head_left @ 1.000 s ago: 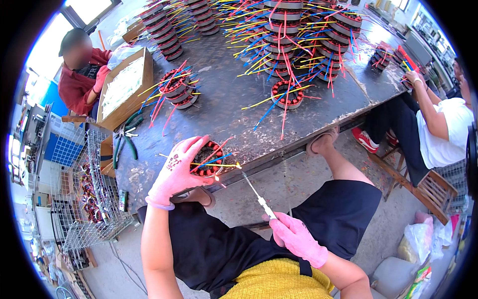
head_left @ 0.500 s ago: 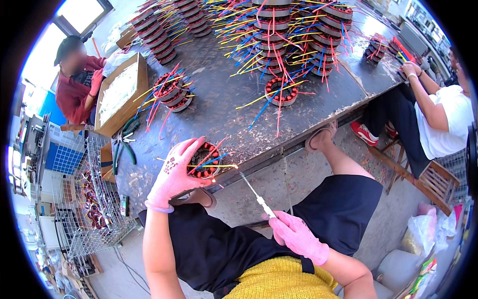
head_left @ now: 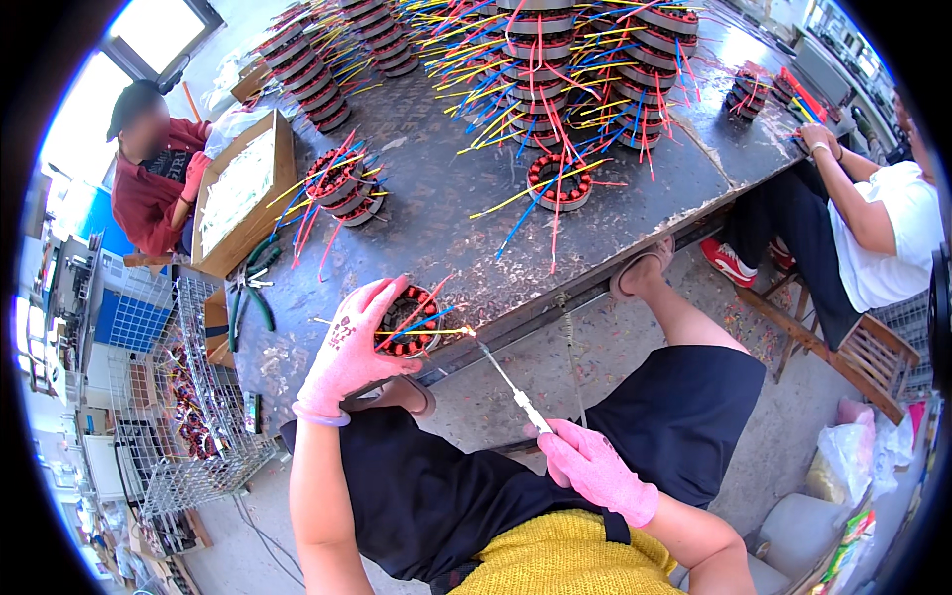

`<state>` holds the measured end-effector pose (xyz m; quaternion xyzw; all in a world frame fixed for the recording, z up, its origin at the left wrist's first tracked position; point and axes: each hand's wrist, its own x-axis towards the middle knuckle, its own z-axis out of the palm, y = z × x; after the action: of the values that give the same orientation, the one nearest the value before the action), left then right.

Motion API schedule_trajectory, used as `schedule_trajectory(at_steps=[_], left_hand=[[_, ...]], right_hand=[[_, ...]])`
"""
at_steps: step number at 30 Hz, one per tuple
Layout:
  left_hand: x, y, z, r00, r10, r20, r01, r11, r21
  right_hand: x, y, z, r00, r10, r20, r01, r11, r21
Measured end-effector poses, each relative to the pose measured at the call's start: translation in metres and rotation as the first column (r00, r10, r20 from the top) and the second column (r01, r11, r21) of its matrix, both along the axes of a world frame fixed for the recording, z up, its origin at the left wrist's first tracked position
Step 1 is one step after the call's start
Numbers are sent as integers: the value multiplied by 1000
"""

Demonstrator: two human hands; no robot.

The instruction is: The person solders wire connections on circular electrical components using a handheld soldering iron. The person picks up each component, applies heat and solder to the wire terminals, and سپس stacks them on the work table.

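One wound ring at near edge of table, left hand gripping it | right hand clutching slim tool, tip at yellow wire | looks like heating its end | next: steady aim imo

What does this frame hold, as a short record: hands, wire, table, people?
Left hand: pink-gloved, gripping a wound ring at the table's near edge
Right hand: pink-gloved, holding a slim white-handled tool
Yellow wire: bright glow at its end, by the tool's tip; contact unclear
Table: ring stacks with red, blue, yellow wires; open box at left
Others: seated person at left, another at right
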<state>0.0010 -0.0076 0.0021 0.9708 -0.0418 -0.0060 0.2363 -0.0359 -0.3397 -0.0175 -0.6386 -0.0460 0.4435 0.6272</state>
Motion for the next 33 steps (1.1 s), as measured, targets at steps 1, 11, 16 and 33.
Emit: schedule_trajectory(at_steps=[1, 11, 16, 33], left_hand=[[0, 0, 0, 1000, -2, 0, 2, 1000, -4], [0, 0, 1, 1000, -11, 6, 11, 1000, -16], [0, 1, 0, 1000, -17, 12, 17, 1000, -14], [-1, 2, 0, 1000, -18, 3, 18, 1000, -14]], right_hand=[[0, 0, 0, 1000, -4, 1, 4, 1000, 6], [2, 0, 2, 1000, 0, -31, -1, 1000, -5], [2, 1, 2, 1000, 9, -11, -9, 1000, -10], [3, -1, 1, 1000, 16, -22, -16, 1000, -24]])
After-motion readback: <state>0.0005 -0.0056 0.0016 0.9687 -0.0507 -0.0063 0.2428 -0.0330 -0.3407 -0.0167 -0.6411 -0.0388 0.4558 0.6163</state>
